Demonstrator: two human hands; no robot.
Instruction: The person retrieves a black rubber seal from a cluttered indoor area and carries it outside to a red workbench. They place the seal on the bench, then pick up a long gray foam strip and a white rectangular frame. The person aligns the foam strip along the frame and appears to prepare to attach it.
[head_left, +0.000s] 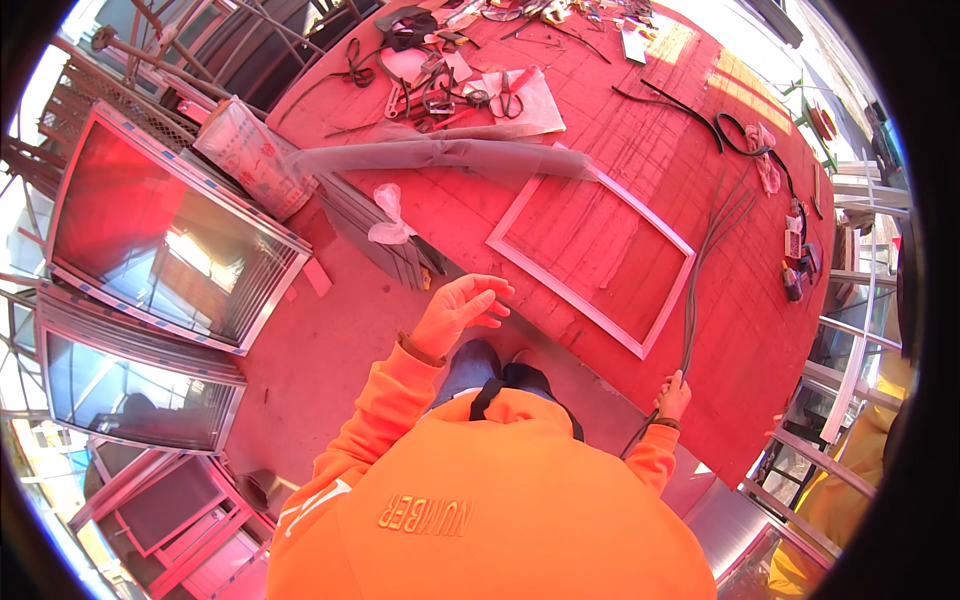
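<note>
My right hand (673, 396) is closed around a bundle of dark, thin rubber-like strips (694, 300) that runs up over the red worktable (735, 420). My left hand (466, 307) is raised off the table's near edge, fingers curled apart, with nothing in it. Between and beyond the hands, a pale rectangular window-type frame (574, 298) lies on the table, its near right corner close to the strips. A roll of translucent plastic film (450, 155) lies across the frame's far left corner.
Framed glass panels (172, 232) lean in stacks at the left, beside a wrapped roll (251, 154). Scissors (508, 97), cords and tools litter the table's far side. A bottle (791, 281) stands near its right edge. A person in yellow (840, 480) is at the lower right.
</note>
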